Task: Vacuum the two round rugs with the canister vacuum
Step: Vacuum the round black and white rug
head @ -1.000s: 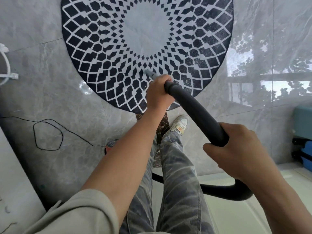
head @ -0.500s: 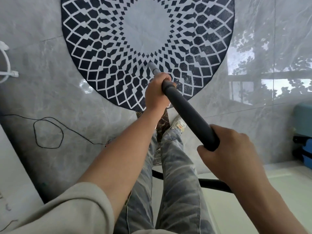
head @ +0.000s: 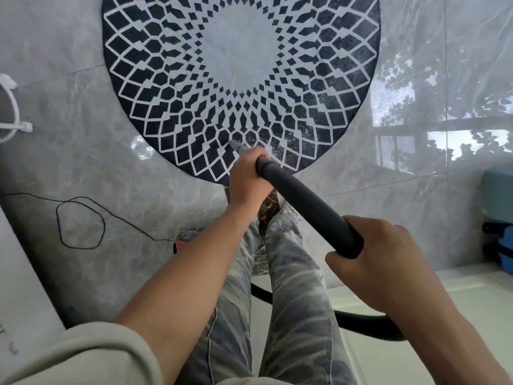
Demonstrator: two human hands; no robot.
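A round black-and-white patterned rug (head: 166,79) lies on the grey marble floor ahead of me. My left hand (head: 248,176) grips the front of the dark vacuum hose (head: 308,207), just behind the grey nozzle tip (head: 236,144), which touches the rug's near part. My right hand (head: 388,262) holds the hose further back. The hose curves behind my legs at the lower right. A bit of the red canister (head: 187,237) shows behind my left forearm. Only one rug is in view.
A thin black power cord (head: 80,223) loops on the floor at left. A white ring-shaped stand (head: 14,112) sits at the left edge. A blue-green object (head: 499,218) stands at the right edge. My legs and a shoe are below the rug.
The nozzle pushed forward onto the rug half a second ago, then came back toward the near edge and slightly left. Both hands kept their grip on the hose.
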